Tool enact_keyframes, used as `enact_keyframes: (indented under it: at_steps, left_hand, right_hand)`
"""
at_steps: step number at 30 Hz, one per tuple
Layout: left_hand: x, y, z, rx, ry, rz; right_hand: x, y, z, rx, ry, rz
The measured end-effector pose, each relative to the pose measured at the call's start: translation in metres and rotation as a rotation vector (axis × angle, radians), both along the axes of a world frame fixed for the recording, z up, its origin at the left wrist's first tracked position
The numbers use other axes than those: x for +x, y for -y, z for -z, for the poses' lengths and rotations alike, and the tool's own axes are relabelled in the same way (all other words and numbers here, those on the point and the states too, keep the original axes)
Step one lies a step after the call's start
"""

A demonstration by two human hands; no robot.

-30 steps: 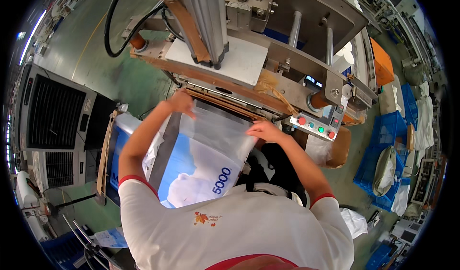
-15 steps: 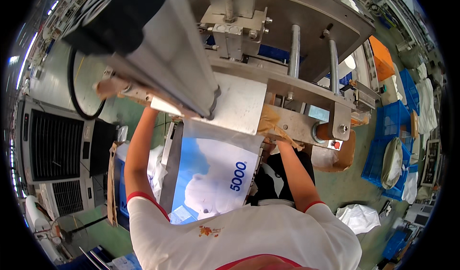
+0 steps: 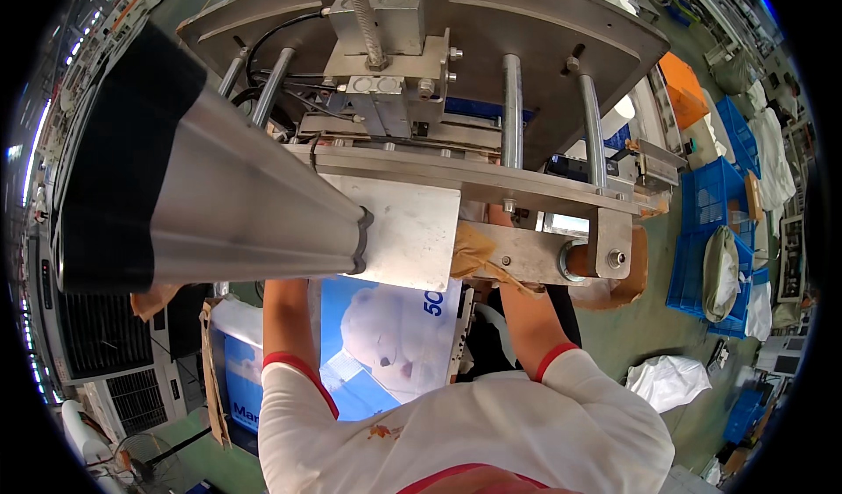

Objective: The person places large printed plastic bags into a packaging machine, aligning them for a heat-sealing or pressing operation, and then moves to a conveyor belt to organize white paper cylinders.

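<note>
Both my forearms reach forward beneath the metal crossbar (image 3: 535,255) of a machine. The left forearm (image 3: 287,314) disappears under the machine's tilted cylinder (image 3: 254,205), which hides my left hand. My right forearm (image 3: 533,323) passes under the bar, and a little skin (image 3: 498,216) shows beyond it. The fingers of my right hand are hidden, so what they hold cannot be seen. Between my arms lies a glossy blue-and-white printed sheet (image 3: 386,336) with a sleeping white bear on it. Its far part runs under a flat metal plate (image 3: 410,231).
Brown tape (image 3: 478,253) hangs from the crossbar close to my right arm. At the left stand a blue printed package (image 3: 241,371) and a dark-grilled unit (image 3: 105,336). A cardboard box (image 3: 627,275), blue crates (image 3: 693,270) and a white bag (image 3: 668,384) are at the right.
The printed sheet has slid farther under the machine, and both forearms now reach deeper beneath the crossbar. My view has shifted, so the cylinder looks larger and lower at the left.
</note>
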State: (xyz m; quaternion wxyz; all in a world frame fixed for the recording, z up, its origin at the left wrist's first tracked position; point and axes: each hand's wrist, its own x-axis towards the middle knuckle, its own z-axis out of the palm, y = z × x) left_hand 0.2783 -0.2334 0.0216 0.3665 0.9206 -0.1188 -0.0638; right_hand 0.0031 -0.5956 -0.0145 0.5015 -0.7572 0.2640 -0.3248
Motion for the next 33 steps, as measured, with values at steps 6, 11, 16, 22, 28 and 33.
enact_keyframes:
  at_steps: [6, 11, 16, 22, 28, 33]
  left_hand:
    - [-0.038, 0.018, -0.009, -0.005, 0.073, -0.063]
    - [-0.060, 0.056, -0.009, -0.022, 0.098, -0.103]
    - [-0.056, 0.074, -0.012, -0.041, 0.042, -0.142]
    - [-0.019, 0.076, -0.038, -0.048, -0.186, -0.120]
    - [-0.027, 0.066, -0.051, 0.018, -0.273, -0.140]
    - [-0.119, 0.069, -0.033, 0.204, 0.338, -0.047]
  right_hand:
    - [-0.004, -0.022, -0.018, 0.027, 0.078, 0.036]
    - [0.022, -0.040, -0.018, -0.287, 0.114, 0.266]
    - [0.023, -0.025, -0.025, -0.267, -0.173, 0.073]
    - [0.033, 0.001, -0.003, -0.294, -0.028, -0.001]
    - [0.026, -0.027, -0.055, 0.131, 0.351, -0.099]
    - [-0.029, -0.032, 0.063, -0.215, -0.235, -0.182]
